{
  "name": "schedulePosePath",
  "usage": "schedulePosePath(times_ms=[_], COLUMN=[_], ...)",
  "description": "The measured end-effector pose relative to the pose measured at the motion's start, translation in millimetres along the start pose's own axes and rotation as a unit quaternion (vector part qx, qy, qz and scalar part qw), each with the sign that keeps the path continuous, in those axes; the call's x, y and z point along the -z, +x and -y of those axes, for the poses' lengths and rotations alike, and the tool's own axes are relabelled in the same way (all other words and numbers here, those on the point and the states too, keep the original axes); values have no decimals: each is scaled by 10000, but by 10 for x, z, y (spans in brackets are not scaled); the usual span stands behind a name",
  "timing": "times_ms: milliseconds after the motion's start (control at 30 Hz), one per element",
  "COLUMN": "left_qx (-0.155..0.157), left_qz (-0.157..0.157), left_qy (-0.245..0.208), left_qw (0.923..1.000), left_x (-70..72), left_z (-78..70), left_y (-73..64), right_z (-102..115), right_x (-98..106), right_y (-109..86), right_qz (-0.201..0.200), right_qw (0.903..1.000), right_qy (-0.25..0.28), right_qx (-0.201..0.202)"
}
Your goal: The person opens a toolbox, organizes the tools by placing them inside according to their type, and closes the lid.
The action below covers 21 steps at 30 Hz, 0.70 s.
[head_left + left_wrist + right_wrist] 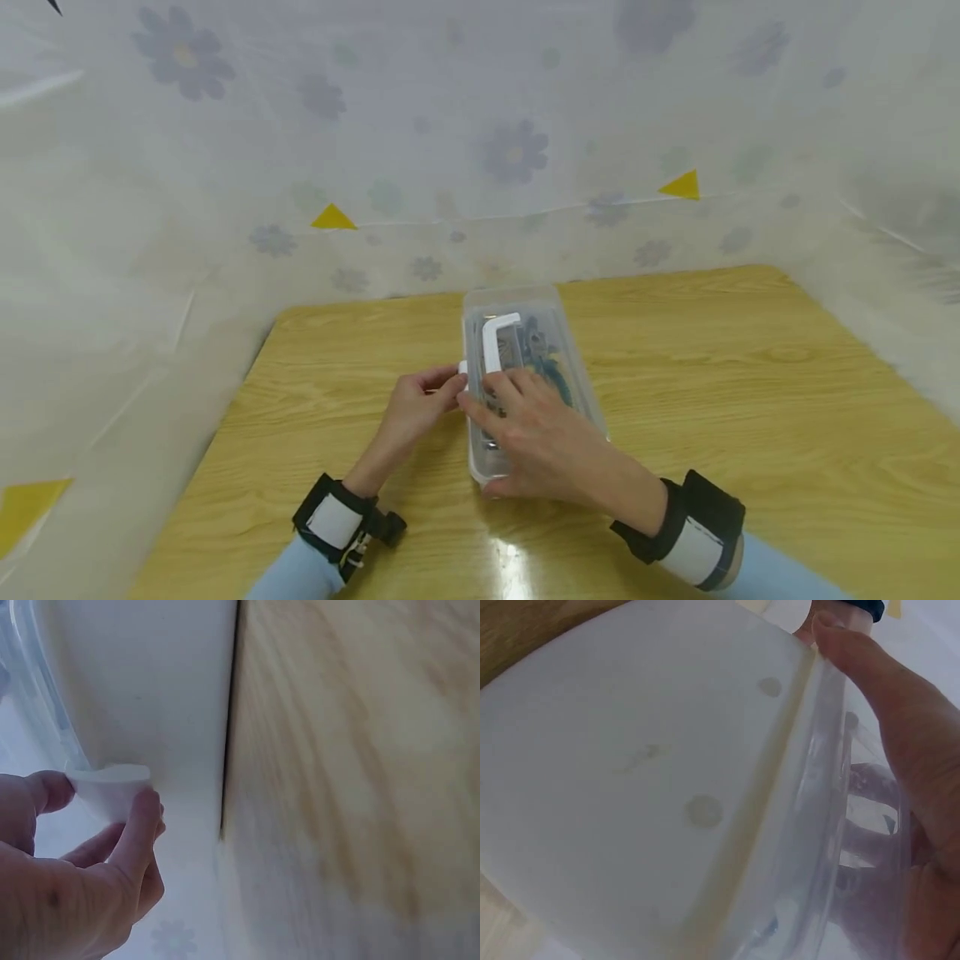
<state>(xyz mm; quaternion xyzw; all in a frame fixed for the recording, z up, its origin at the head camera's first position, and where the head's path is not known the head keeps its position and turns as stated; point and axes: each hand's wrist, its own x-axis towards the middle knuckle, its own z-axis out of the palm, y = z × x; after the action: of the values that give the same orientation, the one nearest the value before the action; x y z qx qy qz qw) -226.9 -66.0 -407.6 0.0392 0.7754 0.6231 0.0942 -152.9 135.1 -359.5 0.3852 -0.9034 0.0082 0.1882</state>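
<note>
A clear-lidded plastic box [513, 296] stands lengthwise on the table, with a white folding handle [491, 343] on its lid. Dark and teal items [557, 379] show blurrily through the lid. My left hand [423, 404] is at the box's left side, where thumb and fingers pinch a white side latch [112, 791]; the latch sticks out from the wall. Across the near half of the lid lies my right hand [543, 437], fingers spread on top and thumb by the near edge. Its fingers [870, 825] appear through clear plastic in the right wrist view.
The wood-grain table [712, 358] extends to both sides of the box. Behind it hangs a pale flowered sheet [450, 125] bearing yellow triangles [682, 185]. Similar sheeting borders the left and right sides.
</note>
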Motion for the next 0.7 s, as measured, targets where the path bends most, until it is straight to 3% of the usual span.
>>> schedulePosePath(times_ms=[333,533,700], left_qx=[249,224,219], left_qz=[236,273,585], left_qy=[-494,-446,-439], left_qw=[9982,9984,9971], left_x=[-31,11,9], left_z=[-19,-30,-47], left_y=[47,70,127], right_z=[-28,-52,-102], right_x=[2,-29,-48], right_y=[-9,31,7], right_qz=[-28,-272,-442], right_qw=[10000,9995,9989], right_qy=[32,61,39], right_qx=[65,135,129])
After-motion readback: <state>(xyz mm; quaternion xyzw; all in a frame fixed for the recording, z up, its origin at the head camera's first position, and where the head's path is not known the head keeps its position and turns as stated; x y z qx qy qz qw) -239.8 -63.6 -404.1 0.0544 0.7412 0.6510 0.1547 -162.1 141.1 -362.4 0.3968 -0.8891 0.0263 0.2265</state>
